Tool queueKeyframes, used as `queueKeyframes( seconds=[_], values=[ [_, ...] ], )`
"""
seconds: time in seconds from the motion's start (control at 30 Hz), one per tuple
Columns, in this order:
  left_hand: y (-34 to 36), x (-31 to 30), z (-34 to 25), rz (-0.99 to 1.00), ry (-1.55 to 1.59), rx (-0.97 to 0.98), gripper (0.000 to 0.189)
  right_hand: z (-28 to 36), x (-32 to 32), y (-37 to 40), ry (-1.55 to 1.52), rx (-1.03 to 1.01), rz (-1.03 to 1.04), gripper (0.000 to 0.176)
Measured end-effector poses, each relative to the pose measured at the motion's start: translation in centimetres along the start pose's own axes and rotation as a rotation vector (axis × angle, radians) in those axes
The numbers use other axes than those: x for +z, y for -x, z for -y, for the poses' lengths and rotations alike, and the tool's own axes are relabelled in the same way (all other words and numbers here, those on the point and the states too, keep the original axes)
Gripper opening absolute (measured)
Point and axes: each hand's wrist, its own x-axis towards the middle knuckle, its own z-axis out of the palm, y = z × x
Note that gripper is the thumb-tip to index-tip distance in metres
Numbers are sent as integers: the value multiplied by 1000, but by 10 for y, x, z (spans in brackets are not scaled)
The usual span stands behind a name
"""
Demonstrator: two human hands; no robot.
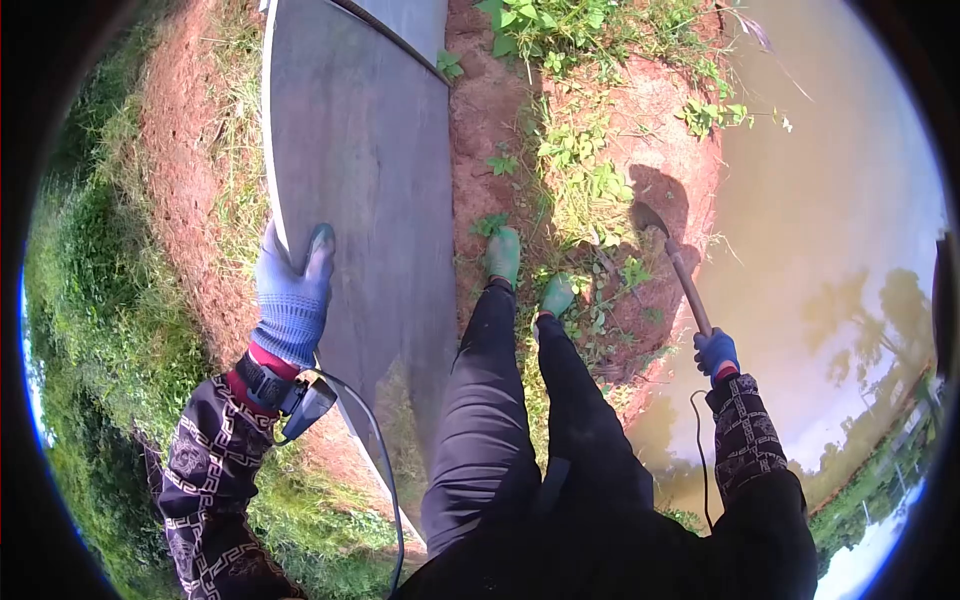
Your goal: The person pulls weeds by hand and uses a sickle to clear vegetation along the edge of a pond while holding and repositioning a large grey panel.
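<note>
Gripping a long-handled tool (pixel 688 284), right hand (pixel 716 353) at right of center, blue glove, fingers closed round the handle near its end. Tool slants up-left; dark metal head (pixel 648 217) at its upper end, over red soil (pixel 655 130) with low green plants (pixel 575 145), partly in shadow. Can't tell if the head touches ground.

Left hand (pixel 290 295), left of center, blue knit glove, at the pale rim (pixel 268 130) of a long grey surface (pixel 370 170). Thumb spread wide from the fingers, with the rim running up from between them; can't tell how hard it presses. Dark device (pixel 305 405) strapped at left wrist, cable (pixel 385 470) running down from it. Dark bar (pixel 395 38) crosses the grey surface, top of frame.

Two green shoes (pixel 503 255) mid-frame, on the ground between grey surface and tool. Brown water (pixel 810 230) fills the right side, trees reflected lower right. Dense greenery (pixel 90 330) far left.
</note>
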Motion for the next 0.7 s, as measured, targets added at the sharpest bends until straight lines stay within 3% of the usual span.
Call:
queueKeyframes(
  seconds=[0.1, 0.17, 0.27, 0.33, 0.4, 0.47, 0.53, 0.57, 0.6, 0.63, 0.7],
  values=[
    [-3, -2, 11, -6, -70, 135, 39, 31, -9, 3, -58, -96, -60, 31],
    [0, -1, 8, -3, -30, 56, 39, 91, -15, 9, -164, -246, -76, 34],
    [-1, 3, 15, -40, -31, 136, 39, 198, -15, 7, -325, -502, -186, 38],
    [-2, 1, 18, -25, 7, 107, 39, 269, -16, 17, -449, -627, -130, 40],
    [1, 0, 12, -25, -27, 59, 38, 298, -10, -4, -465, -665, -84, 41],
    [3, 2, 10, -21, -5, 60, 37, 302, 13, -24, -478, -725, -67, 39],
    [5, 1, 9, -22, -21, 32, 37, 242, 41, -79, -233, -526, -2, 37],
    [4, 1, 12, -23, -54, 81, 37, 195, 49, -115, 359, -443, -115, 34],
    [2, 0, 12, -27, -47, 85, 37, 151, 54, -102, 257, -324, 17, 34],
    [3, 0, 13, -24, -37, 92, 38, 121, 63, -97, 149, -330, -9, 34],
    [4, 0, 12, -12, 20, 68, 39, 120, 72, -93, 41, -345, -25, 33]
  ],
)
